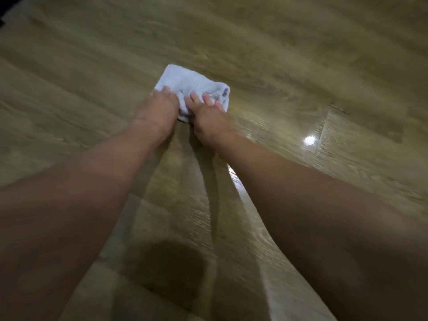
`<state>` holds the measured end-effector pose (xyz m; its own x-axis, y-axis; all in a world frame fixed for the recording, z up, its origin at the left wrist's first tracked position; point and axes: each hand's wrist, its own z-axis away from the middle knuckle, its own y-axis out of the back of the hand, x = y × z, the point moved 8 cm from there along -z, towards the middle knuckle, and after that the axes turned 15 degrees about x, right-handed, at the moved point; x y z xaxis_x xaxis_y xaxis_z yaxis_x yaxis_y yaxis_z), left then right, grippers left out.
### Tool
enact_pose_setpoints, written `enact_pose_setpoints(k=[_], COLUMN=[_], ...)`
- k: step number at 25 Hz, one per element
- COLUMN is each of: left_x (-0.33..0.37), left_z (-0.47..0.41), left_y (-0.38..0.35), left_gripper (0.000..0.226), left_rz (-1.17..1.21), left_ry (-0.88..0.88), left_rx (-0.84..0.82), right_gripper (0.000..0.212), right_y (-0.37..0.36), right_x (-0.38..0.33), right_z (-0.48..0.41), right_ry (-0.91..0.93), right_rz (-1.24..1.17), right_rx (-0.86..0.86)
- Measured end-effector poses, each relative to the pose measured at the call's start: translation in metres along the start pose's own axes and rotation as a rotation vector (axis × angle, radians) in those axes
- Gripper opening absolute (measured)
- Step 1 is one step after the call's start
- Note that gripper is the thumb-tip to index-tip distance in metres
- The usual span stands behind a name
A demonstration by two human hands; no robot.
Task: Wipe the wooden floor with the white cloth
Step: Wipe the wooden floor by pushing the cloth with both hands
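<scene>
Wooden floor (301,54) looks glossy, with glare at right of frame. Your left hand (159,110) and right hand (208,117) press side by side, fingers flat, on the folded white cloth (187,81) at frame centre. Risk: the cloth skids or bunches because its far edge is unweighted.

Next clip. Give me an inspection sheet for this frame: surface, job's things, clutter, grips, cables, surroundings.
Surface: wooden floor, glossy planks, with a bright light reflection to the right of the hands; the picture is motion-blurred.
Job's things: white cloth, folded, lying on the floor.
Clutter: nothing seen.
Grips: left hand rests on the cloth's left part, but blur hides how its fingers lie; right hand presses the cloth's right part with fingers spread and fairly straight.
Cables: nothing seen.
Surroundings: a shadow on the floor between the forearms; a dark edge at the top-left corner, too little in view to identify.
</scene>
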<state>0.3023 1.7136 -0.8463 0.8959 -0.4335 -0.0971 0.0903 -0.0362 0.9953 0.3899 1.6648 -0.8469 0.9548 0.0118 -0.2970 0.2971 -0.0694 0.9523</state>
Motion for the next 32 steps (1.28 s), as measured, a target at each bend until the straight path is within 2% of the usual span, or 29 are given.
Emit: enact_pose_setpoints(k=[3, 7, 10, 11, 14, 18, 21, 23, 25, 29, 32], left_x=[0.022, 0.068, 0.128, 0.138, 0.142, 0.15, 0.167, 0.185, 0.196, 0.211, 0.219], left_z=[0.004, 0.053, 0.127, 0.141, 0.1, 0.025, 0.053, 0.1, 0.133, 0.074, 0.04], left_y=[0.0, 0.023, 0.039, 0.043, 0.052, 0.037, 0.033, 0.028, 0.021, 0.032, 0.039], left_gripper=[0.051, 0.051, 0.05, 0.049, 0.034, 0.038, 0.052, 0.056, 0.057, 0.052, 0.05], left_rz=[-0.032, 0.116, 0.146, 0.145, 0.22, 0.095, 0.008, 0.027, 0.014, 0.06, -0.004], left_ry=[-0.004, -0.195, -0.461, -0.481, -0.375, -0.326, -0.393, -0.546, -0.645, -0.486, -0.397], left_rx=[-0.009, 0.059, 0.057, 0.052, 0.112, -0.034, -0.01, 0.055, 0.049, -0.009, -0.09], right_gripper=[0.055, 0.051, 0.049, 0.048, 0.049, 0.049, 0.05, 0.053, 0.055, 0.056, 0.054], right_y=[0.0, 0.018, 0.037, 0.04, 0.046, 0.054, 0.054, 0.048, 0.046, 0.063, 0.072], right_x=[0.007, 0.024, 0.044, 0.056, 0.095, 0.127, 0.116, 0.103, 0.101, 0.142, 0.157], right_z=[0.009, 0.084, 0.178, 0.191, 0.149, 0.078, 0.132, 0.196, 0.231, 0.162, 0.129], right_ry=[0.037, 0.047, 0.046, 0.054, 0.07, -0.078, -0.102, -0.119, -0.113, -0.159, -0.196], right_rz=[-0.033, -0.033, -0.005, -0.014, -0.084, -0.121, -0.074, -0.014, 0.023, 0.054, 0.065], right_rx=[0.021, 0.09, 0.166, 0.149, 0.091, 0.033, 0.136, 0.218, 0.229, 0.141, 0.095])
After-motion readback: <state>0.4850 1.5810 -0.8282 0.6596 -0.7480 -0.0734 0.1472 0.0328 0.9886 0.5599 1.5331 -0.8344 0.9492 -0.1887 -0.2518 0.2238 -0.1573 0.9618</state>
